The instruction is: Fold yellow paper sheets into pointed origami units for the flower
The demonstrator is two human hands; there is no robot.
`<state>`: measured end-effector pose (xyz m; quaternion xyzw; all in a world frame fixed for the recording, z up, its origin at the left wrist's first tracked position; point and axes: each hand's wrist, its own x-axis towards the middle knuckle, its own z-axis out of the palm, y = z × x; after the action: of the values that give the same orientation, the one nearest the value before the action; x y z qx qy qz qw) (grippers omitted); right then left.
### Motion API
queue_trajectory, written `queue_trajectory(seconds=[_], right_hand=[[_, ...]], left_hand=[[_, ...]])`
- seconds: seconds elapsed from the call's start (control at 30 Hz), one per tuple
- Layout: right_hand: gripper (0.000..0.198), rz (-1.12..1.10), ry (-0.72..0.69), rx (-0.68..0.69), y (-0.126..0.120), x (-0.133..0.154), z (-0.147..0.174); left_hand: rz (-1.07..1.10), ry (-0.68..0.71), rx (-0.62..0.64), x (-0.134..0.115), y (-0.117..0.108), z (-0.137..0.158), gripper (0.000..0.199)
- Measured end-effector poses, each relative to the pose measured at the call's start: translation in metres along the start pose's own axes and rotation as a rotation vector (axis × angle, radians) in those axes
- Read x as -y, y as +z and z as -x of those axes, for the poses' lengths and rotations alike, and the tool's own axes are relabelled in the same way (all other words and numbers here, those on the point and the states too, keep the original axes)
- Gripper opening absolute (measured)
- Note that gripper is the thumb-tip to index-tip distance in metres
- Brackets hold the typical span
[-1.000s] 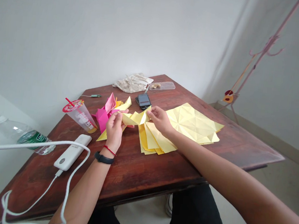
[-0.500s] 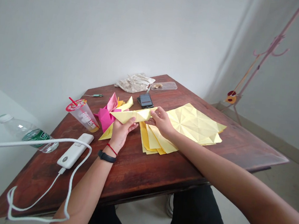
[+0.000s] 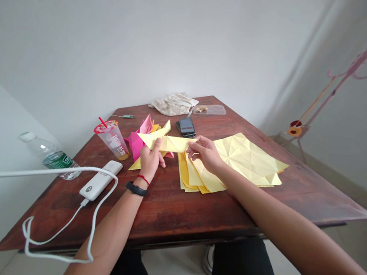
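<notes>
Two bare hands, one folded yellow paper strip (image 3: 178,145) between them, held raised above the table (image 3: 176,209), creased along its length, left end pointed. Left hand (image 3: 150,161): thumb pressed on the strip's near face, other fingers partly hidden, a couple loosely spread below. Right hand (image 3: 205,152): thumb and forefinger pinched on the strip's right end, remaining fingers curled. One black wristband (image 3: 136,188) and one red cord (image 3: 144,179) on left wrist. Right of centre, several creased yellow sheets (image 3: 234,154), overlapping; exact count hidden. Behind the left hand, pink folded paper (image 3: 133,142), number of pieces unclear. Left side: one lidded plastic cup (image 3: 113,141) with one red straw (image 3: 102,122), one tilted bottle (image 3: 57,159), one white power bank (image 3: 100,181), one cable plugged in.
</notes>
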<state>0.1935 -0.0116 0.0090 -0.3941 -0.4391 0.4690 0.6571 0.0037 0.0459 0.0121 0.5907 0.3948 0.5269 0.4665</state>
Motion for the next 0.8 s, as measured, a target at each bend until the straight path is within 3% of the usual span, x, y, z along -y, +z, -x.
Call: queue_trajectory(seconds=[0.23, 0.37, 0.47, 0.57, 0.67, 0.73, 0.8], right_hand=[[0.033, -0.045, 0.050, -0.074, -0.002, 0.000, -0.003], [0.032, -0.029, 0.031, -0.142, 0.008, 0.000, -0.022], [0.028, -0.003, 0.063, -0.125, 0.033, 0.000, -0.043], [0.023, 0.019, 0.172, -0.037, 0.062, -0.001, -0.053], [0.028, 0.082, 0.196, 0.003, 0.075, -0.002, -0.036], [0.033, 0.124, 0.207, 0.037, 0.071, -0.001, -0.006], [0.035, 0.169, 0.170, 0.056, 0.058, -0.001, 0.038]], left_hand=[[0.196, -0.100, -0.073, -0.004, -0.004, -0.007, 0.073], [0.177, -0.027, -0.044, -0.002, -0.002, 0.001, 0.075], [0.066, 0.086, 0.046, 0.003, 0.005, 0.015, 0.073], [-0.093, 0.209, 0.233, 0.003, 0.012, 0.030, 0.064], [-0.125, 0.248, 0.279, -0.005, 0.009, 0.045, 0.057], [-0.138, 0.257, 0.304, -0.012, 0.000, 0.058, 0.054], [-0.232, 0.249, 0.414, -0.020, -0.016, 0.079, 0.053]])
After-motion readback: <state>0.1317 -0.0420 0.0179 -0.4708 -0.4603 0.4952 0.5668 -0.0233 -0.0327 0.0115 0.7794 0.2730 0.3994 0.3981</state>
